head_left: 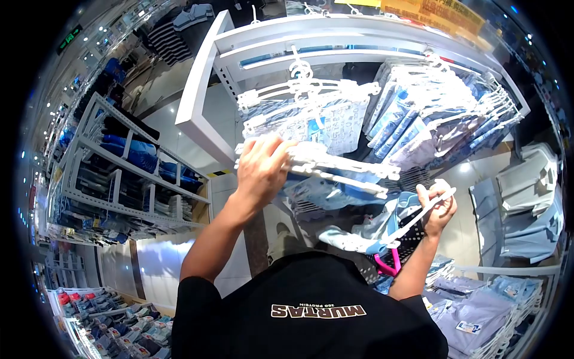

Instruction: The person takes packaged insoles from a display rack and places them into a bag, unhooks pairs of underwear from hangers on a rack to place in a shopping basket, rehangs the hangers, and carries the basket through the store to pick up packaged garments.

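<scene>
My left hand is closed around a bunch of white hangers, which stick out to the right in front of the rack. Blue and pale garments hang below them. My right hand grips one white hanger, held at a slant. From that hanger a light blue garment droops in front of my chest. Part of a pink handle shows beneath it, beside a black dotted basket-like thing.
A white rack ahead carries patterned clothes and blue-white clothes on hangers. Another white rack stands at left. Folded packs lie lower left. Lilac garments hang lower right, grey-blue ones at far right.
</scene>
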`<state>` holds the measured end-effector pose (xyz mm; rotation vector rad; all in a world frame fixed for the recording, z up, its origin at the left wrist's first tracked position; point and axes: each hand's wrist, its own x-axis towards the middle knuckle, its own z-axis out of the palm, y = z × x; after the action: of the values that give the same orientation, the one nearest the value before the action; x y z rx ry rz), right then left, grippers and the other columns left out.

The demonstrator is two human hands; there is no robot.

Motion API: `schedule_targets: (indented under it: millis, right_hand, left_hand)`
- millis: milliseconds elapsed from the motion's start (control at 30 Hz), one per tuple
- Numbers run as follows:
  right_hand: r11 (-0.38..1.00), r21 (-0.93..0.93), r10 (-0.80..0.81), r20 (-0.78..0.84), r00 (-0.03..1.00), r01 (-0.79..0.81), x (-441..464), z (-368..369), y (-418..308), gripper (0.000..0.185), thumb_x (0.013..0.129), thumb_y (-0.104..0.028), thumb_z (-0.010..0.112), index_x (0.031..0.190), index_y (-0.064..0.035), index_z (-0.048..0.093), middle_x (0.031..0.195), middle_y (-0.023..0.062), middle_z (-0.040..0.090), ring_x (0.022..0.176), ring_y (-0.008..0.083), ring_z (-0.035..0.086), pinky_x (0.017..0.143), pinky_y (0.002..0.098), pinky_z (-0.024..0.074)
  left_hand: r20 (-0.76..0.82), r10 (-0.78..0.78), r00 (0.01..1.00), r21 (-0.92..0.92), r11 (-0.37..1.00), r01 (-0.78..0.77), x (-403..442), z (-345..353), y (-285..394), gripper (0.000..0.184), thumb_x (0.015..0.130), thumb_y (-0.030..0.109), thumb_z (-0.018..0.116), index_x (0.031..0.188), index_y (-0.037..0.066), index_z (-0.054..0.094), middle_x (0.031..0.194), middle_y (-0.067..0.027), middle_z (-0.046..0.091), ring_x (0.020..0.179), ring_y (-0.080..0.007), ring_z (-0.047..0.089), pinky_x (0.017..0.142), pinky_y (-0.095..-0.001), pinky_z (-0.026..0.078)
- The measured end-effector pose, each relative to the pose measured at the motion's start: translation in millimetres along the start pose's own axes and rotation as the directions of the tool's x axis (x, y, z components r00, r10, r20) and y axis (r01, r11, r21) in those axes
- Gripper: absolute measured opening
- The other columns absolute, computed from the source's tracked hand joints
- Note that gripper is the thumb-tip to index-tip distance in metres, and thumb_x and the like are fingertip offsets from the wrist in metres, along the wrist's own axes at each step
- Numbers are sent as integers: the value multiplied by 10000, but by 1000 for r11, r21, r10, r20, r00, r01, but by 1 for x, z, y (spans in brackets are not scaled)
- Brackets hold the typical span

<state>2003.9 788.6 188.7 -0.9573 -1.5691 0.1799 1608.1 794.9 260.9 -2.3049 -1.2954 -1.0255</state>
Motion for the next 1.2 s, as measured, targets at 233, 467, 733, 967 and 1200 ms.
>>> schedule_targets:
  millis: [233,467,733,967,1200]
  right_hand:
    - [971,-108,223,70,972,-215,25,19,-23,376,739,-23,883,724,-65,509,697,-3,493,648,113,451,590,283,370]
    - [983,-112,163,202,966,-143,76,86,-39,191,743,-31,805,749,-39,614,670,77,606,608,224,594,595,334,455]
    - [905,-176,-305,368,878,388,115,163,-63,252,715,-122,769,931,-80,647,784,86,624,760,309,629,708,430,464]
    - [942,-162,-180,493,851,293,115,211,-48,183,827,-206,664,884,-34,640,769,158,643,704,362,643,629,472,503]
    - [917,-162,-283,385,879,366,129,252,-33,224,872,-193,613,1011,-18,617,885,170,665,895,368,654,804,523,472]
  left_hand:
    - [260,-302,917,58,953,297,-86,-26,7,280,775,47,653,1037,108,729,855,-77,554,846,-288,567,802,-429,438]
    - [340,-473,813,229,880,417,-166,-50,-18,182,781,36,635,937,105,700,864,-65,571,863,-289,568,810,-420,417]
    - [404,-621,672,438,776,454,-236,-77,-24,122,732,50,679,842,101,666,861,-80,587,871,-300,579,787,-417,410]
    - [435,-636,638,300,770,563,-243,-52,-8,249,701,6,711,937,86,711,909,-97,599,931,-321,571,835,-420,406]
    - [471,-533,703,113,827,551,-210,-18,-1,229,739,14,667,964,51,683,904,-106,576,928,-322,561,835,-422,391]
